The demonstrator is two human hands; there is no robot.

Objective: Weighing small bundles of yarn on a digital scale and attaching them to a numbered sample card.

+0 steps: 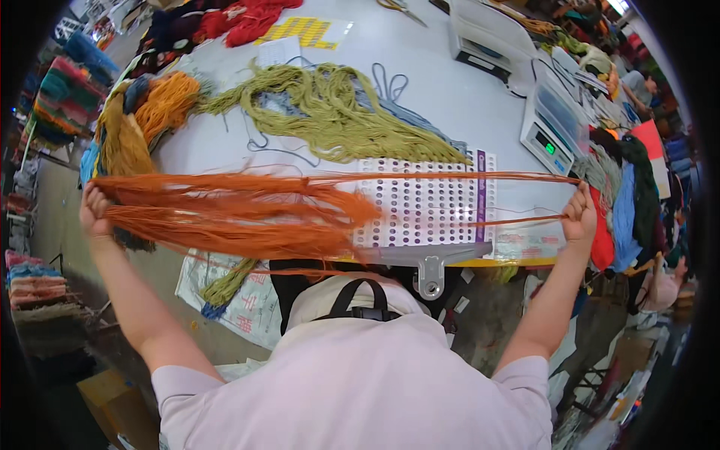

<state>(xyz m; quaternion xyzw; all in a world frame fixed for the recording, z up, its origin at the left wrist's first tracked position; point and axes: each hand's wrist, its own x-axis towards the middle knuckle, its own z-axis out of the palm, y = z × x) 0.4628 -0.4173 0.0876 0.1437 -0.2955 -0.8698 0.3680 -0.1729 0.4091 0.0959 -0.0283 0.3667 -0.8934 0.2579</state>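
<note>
Left hand at nine o'clock, right hand at three, both fisted on orange yarn stretched taut above desk.

Bright, even overhead light washes the white tabletop with soft glare; shadows are faint. Fisheye bending and dark vignetting crowd the rim; edges blur.

Both arms are spread wide here. The left hand grips the thick end of an orange yarn bundle, and the right hand pinches a few thin strands, pulled taut over the white worktop. An olive green yarn pile and a dotted sample card lie underneath, with a digital scale near the right hand.
</note>
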